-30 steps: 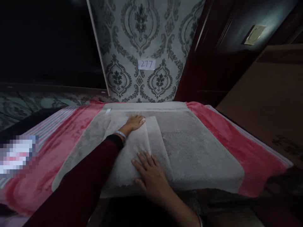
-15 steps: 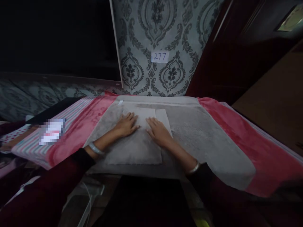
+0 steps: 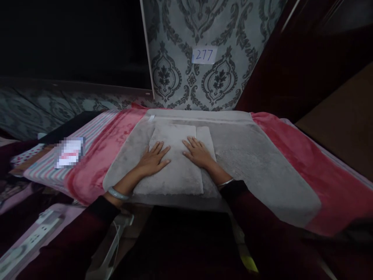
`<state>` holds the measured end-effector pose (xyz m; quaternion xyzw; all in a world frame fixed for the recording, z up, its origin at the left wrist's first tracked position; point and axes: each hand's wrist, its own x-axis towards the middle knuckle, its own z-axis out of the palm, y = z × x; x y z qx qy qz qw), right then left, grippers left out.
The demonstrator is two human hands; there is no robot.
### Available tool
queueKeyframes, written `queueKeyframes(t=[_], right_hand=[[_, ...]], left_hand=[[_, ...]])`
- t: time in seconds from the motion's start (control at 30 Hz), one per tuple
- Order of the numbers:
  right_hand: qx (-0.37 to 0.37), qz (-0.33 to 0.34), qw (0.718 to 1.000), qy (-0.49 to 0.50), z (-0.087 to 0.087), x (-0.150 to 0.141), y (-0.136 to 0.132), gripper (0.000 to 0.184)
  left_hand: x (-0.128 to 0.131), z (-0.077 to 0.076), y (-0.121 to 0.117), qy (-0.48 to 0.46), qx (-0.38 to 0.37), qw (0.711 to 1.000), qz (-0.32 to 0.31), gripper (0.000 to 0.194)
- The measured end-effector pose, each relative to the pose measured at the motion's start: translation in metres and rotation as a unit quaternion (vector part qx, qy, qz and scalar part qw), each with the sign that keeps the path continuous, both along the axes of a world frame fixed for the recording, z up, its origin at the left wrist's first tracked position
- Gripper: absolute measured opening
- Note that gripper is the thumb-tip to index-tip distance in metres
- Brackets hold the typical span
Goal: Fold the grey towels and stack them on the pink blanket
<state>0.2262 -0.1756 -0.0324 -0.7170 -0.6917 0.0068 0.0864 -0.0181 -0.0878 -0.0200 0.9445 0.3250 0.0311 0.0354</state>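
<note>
A light grey, plush-looking cloth point(image 3: 171, 179) lies folded flat in front of me, with one layer's edge showing along its right side. My left hand point(image 3: 153, 158) rests palm down on its left part, fingers spread. On the upper right part lies my right hand point(image 3: 199, 151), also flat with fingers apart. Neither hand grips anything. Beneath the folded cloth spreads a larger grey blanket point(image 3: 247, 163) with a small white tag near its far left corner.
Pink plush fabric point(image 3: 99, 159) and a striped cloth point(image 3: 46, 169) extend left; more pink fabric point(image 3: 314, 175) lies right. Behind stand a dark screen point(image 3: 72, 39) and a patterned wall with a paper marked 277 point(image 3: 204, 55). A power strip point(image 3: 32, 237) sits lower left.
Both hands have slid a little toward me over the folded cloth and stay flat. The view has tilted down slightly, bringing the power strip into sight.
</note>
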Motion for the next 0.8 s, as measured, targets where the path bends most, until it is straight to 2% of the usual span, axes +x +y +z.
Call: queueKeyframes(t=[0.07,0.2,0.27,0.43,0.6,0.7,0.8], right_hand=[[0.0,0.003,1.0,0.003,0.0,0.001,0.001,0.067],[0.002,0.007,1.0,0.003,-0.001,0.003,0.001,0.066],[0.0,0.006,1.0,0.003,0.0,0.003,0.001,0.066],[-0.036,-0.001,0.999,0.015,0.011,0.003,0.003,0.066],[-0.081,-0.007,0.996,0.025,0.032,0.0,0.006,0.062],[-0.051,0.004,0.999,0.012,0.036,-0.002,0.011,0.062],[-0.049,0.009,0.999,0.008,0.03,0.003,0.021,0.062]], left_hand=[[-0.001,0.001,-0.016,0.002,-0.002,1.0,-0.005,0.068],[-0.003,-0.006,-0.063,-0.026,0.016,0.996,-0.083,0.067],[-0.003,-0.011,-0.079,-0.034,0.022,0.995,-0.093,0.067],[0.004,-0.012,-0.093,-0.038,0.025,0.997,-0.064,0.062],[0.021,-0.012,-0.122,-0.029,0.047,0.991,-0.119,0.068],[0.027,-0.023,-0.14,-0.039,0.08,0.99,-0.114,0.074],[0.028,-0.037,-0.147,-0.056,0.105,0.988,-0.102,0.07]])
